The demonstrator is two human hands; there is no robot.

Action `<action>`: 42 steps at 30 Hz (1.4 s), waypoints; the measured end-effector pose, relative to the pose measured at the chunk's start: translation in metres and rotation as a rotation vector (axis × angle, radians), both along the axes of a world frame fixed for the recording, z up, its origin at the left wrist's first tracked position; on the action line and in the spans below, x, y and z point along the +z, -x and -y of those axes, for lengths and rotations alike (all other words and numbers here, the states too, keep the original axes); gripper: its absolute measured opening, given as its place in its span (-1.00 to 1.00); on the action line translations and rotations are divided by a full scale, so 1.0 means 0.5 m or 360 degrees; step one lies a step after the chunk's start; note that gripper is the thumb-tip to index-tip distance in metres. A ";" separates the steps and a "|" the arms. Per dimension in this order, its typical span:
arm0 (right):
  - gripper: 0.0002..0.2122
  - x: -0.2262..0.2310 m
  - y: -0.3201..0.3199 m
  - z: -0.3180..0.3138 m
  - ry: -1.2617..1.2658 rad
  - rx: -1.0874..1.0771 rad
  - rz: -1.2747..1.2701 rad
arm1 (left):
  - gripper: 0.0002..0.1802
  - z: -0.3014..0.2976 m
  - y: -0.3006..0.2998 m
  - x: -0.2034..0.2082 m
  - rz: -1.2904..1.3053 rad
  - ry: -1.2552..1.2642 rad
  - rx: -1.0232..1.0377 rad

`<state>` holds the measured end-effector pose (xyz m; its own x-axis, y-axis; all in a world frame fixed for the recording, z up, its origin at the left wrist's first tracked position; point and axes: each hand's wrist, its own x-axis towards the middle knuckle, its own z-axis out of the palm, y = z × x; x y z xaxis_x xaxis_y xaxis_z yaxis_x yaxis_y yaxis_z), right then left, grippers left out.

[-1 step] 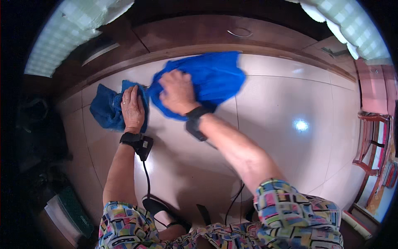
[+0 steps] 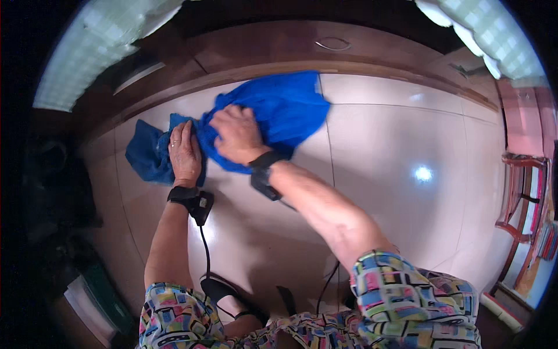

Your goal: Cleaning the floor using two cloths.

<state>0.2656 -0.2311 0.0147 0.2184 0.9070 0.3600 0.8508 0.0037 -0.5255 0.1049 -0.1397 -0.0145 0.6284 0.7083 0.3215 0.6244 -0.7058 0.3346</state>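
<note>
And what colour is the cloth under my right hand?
Bright blue: the cloth under your right hand, clearest in the head view.

Two cloths (image 2: 290,107) on floor (image 2: 383,192)

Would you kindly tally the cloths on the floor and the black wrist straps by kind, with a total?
Cloths: 2 (bright blue cloth under the right hand; darker blue cloth under the left hand)
Black wrist straps: 2 (left strap; right strap)
Total: 4
</note>
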 end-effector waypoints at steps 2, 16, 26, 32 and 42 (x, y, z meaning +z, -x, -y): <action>-0.72 0.005 0.028 -0.006 0.0073 0.0076 -0.0089 | -0.64 -0.007 0.011 -0.006 0.0072 -0.0101 -0.0060; -0.52 0.013 -0.489 0.285 0.0613 -0.1583 0.0858 | -0.61 -0.005 0.023 -0.013 -0.0137 -0.0138 0.0092; -0.80 0.014 -0.137 0.048 0.0200 -0.0313 0.0467 | -0.59 -0.016 0.020 -0.009 -0.0150 -0.0138 0.0061; -0.74 0.070 -0.116 0.068 0.0071 -0.0142 -0.0174 | -0.60 -0.022 0.036 -0.014 -0.0106 -0.0102 0.0023; -0.55 0.023 -0.613 0.367 0.0645 -0.1439 0.0346 | -0.60 -0.007 -0.003 -0.018 -0.0154 -0.0092 0.0083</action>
